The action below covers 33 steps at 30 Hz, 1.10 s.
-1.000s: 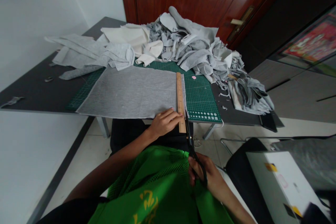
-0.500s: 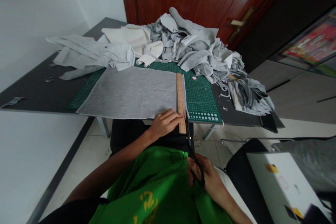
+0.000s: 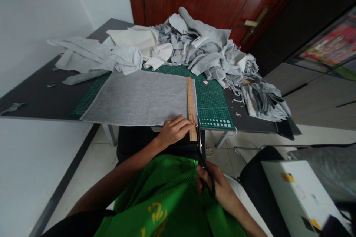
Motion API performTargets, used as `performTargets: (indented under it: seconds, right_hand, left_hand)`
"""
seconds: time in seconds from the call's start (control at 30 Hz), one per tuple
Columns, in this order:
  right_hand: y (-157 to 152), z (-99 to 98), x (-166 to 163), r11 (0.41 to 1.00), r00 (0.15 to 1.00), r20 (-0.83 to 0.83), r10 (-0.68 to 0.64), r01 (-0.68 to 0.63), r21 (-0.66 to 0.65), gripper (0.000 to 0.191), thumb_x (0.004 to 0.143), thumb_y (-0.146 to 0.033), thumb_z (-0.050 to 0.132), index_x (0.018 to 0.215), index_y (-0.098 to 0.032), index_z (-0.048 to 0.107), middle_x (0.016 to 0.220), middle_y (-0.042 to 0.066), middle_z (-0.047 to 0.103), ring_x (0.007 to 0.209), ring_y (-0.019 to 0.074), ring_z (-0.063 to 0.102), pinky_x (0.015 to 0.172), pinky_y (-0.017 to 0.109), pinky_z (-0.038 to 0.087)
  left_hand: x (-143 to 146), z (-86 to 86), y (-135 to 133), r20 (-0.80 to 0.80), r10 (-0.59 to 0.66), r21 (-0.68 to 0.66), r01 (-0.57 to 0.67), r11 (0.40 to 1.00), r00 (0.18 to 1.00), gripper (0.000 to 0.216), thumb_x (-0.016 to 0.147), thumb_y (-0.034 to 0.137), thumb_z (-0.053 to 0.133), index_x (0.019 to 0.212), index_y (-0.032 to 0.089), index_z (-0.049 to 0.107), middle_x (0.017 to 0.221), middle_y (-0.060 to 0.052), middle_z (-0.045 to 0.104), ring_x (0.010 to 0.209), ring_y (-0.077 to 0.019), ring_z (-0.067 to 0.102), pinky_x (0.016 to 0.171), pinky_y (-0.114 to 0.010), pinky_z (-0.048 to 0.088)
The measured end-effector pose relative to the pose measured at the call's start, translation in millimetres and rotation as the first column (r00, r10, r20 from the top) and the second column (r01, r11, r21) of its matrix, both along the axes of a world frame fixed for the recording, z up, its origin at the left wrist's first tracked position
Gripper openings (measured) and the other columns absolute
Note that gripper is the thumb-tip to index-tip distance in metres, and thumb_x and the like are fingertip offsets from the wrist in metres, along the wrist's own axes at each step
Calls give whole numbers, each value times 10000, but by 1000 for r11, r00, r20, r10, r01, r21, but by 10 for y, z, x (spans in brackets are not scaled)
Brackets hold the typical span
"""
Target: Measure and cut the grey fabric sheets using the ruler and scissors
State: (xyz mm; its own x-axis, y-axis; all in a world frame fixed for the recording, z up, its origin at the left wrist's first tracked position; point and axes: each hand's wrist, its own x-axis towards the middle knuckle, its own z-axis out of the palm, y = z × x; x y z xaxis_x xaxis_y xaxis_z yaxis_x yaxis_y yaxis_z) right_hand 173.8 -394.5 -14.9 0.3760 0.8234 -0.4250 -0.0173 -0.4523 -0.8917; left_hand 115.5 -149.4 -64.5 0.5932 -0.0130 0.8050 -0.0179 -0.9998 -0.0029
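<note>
A piece of grey knit fabric (image 3: 139, 98) lies flat on the green cutting mat (image 3: 213, 102). Along its right side runs a wooden ruler (image 3: 190, 98), its near end jutting past the table edge. My left hand (image 3: 175, 129) rests on the fabric's near edge, fingers bent together, fingertips holding the ruler down. In my right hand (image 3: 218, 181) are black-handled scissors (image 3: 204, 163), its fingers in the handle loops. The blades point away from me, just right of the ruler, at the near right corner of the fabric. How far they are parted I cannot tell.
A heap of grey fabric scraps (image 3: 205, 50) covers the back of the table (image 3: 36, 92). Cream fabric (image 3: 136, 39) and a loose grey piece (image 3: 97, 55) lie at back left, a folded grey stack (image 3: 265, 102) at right. A white box (image 3: 303, 189) stands at lower right.
My right hand and the scissors have shifted very slightly to the left and upward, the blade tips a little further along the fabric's right edge. My left hand and the ruler look unmoved.
</note>
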Motion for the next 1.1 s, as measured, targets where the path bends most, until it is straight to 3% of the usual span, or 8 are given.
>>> performTargets:
  seconds: [0.33,1.1]
  right_hand:
    - [-19,-29,48,1000,996,87,25,-26,11,622,972,-790,501,765,-206,554,575,-9,593,533,139,586,567,267,431]
    - [19,10,29,1000,999,29,-16,15,11,643,886,-856,559,788,-222,509,529,-53,497,456,123,517,486,259,390]
  left_hand:
    - [-1,-18,9,-6,-29,-17,29,999,1000,203,1046,157,585,1145,196,758,963,-26,776,1000,-174,722,875,-289,605]
    - [5,17,-4,36,24,25,-25,999,999,193,1053,168,575,1085,206,762,987,-3,794,974,-165,745,835,-267,625]
